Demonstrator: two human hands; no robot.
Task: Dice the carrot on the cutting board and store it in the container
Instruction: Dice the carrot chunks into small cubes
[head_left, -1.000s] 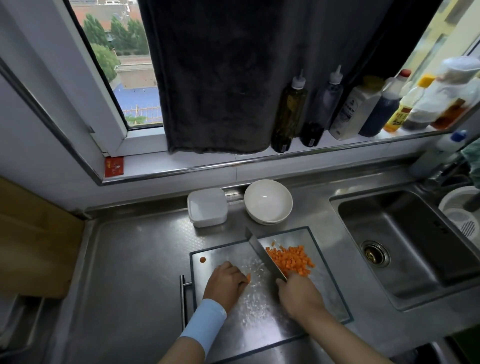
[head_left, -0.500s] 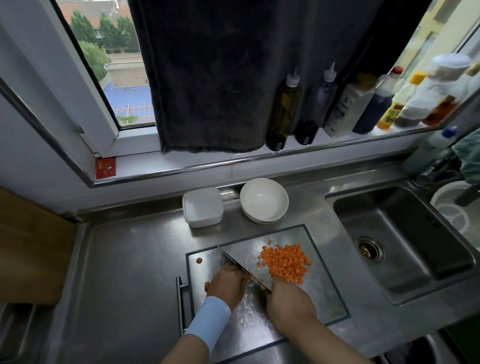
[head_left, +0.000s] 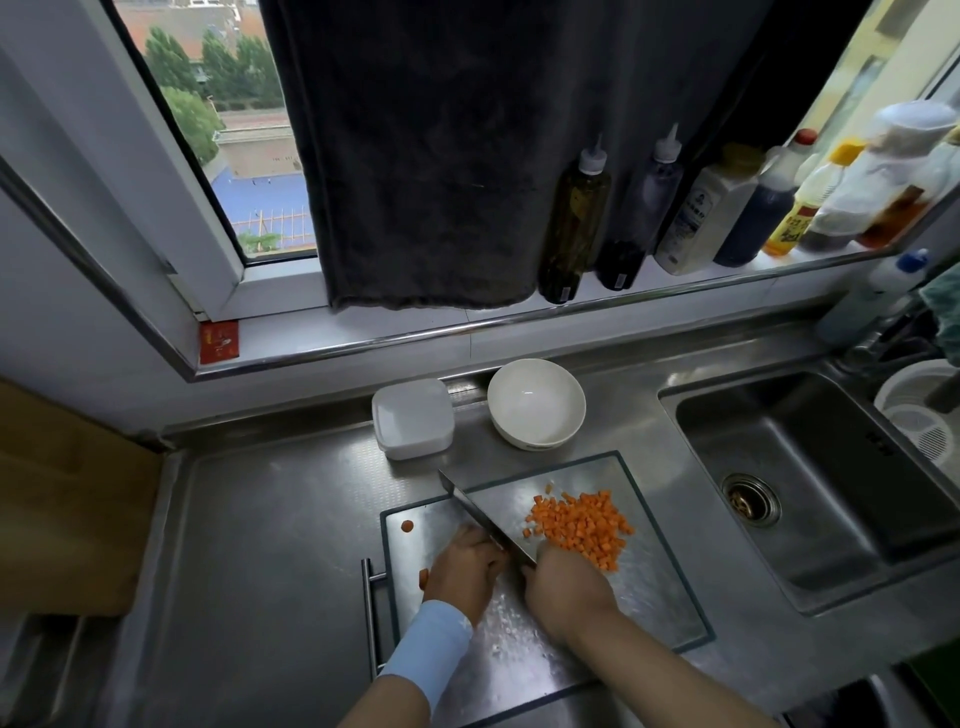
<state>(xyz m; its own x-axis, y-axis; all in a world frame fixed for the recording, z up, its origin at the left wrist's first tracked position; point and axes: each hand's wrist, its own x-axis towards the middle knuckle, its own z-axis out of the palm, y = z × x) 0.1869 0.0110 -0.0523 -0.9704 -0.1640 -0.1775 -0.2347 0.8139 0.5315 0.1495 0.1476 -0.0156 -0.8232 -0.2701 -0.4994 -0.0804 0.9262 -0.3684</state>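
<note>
Right hand (head_left: 566, 592) wraps the handle of the knife (head_left: 483, 514), blade angled far-left across the steel cutting board (head_left: 660, 597). Left hand (head_left: 465, 564) just left of the blade, fingers curled under; cannot tell what they hold. Diced carrot pile (head_left: 579, 527) right of blade. Stray carrot piece (head_left: 423, 578) just left of that hand. Lidded container (head_left: 413, 418) beyond the board, white bowl (head_left: 535, 402) to its right.

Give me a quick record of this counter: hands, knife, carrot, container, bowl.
left hand: curled on the cutting board beside the knife; contents hidden
right hand: grips the knife
knife: slanted across the board, left of the dice
diced carrot: piled on the board's right half
container: lidded, behind the board
bowl: white, looks empty, right of container
</note>
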